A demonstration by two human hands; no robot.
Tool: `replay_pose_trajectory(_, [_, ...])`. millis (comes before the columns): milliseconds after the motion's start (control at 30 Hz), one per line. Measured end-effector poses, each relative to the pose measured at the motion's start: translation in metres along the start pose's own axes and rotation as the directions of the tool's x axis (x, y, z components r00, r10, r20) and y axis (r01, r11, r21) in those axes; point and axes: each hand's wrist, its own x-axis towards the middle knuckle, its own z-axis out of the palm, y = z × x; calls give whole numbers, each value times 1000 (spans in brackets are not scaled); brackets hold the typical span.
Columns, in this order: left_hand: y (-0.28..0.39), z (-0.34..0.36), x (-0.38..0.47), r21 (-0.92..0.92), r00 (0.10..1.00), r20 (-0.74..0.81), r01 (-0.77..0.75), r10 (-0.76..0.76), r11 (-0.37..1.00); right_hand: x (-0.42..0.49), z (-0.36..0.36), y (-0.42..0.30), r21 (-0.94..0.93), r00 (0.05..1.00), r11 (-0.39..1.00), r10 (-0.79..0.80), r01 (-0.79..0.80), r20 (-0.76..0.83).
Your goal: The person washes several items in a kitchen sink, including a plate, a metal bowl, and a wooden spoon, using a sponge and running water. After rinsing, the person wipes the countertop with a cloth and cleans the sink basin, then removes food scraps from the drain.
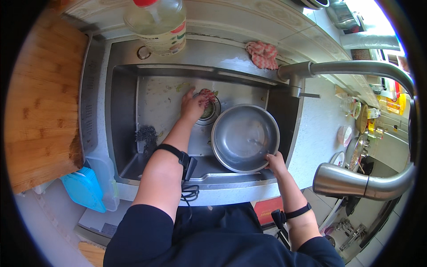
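Note:
My left hand (193,106) is over the drain (209,113) of a stainless steel sink, its fingers on a red-and-white piece of cloth (207,94); whether they grip it is hard to tell. Greenish scraps lie in and around the drain. My right hand (276,162) grips the near right rim of a round stainless steel bowl (245,133), which is in the right part of the sink (160,86). A dark mesh scourer (146,134) lies at the sink's left side.
A steel faucet (340,67) arches over the right side. Behind the basin are a large plastic jug (160,30) and a patterned red-and-white cloth (262,55). A wooden cutting board (46,100) and a blue plastic container (83,189) are at left. Dishes (344,134) stand on the right counter.

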Motion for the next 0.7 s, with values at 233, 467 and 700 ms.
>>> replay_pose_trajectory(233, [10, 4, 9, 134, 958, -5, -284, 288, 949, -1, 2, 2, 81, 997, 995, 67, -62, -50])
replay_pose_trajectory(467, [2, -78, -16, -551, 954, -187, 96, -235, 829, 3, 7, -8, 96, 999, 994, 51, -49, -19])
replay_pose_trajectory(700, [-22, -85, -44, -656, 477, 685, 732, -551, -183, -11, 4, -25, 0, 996, 996, -93, 93, -11])
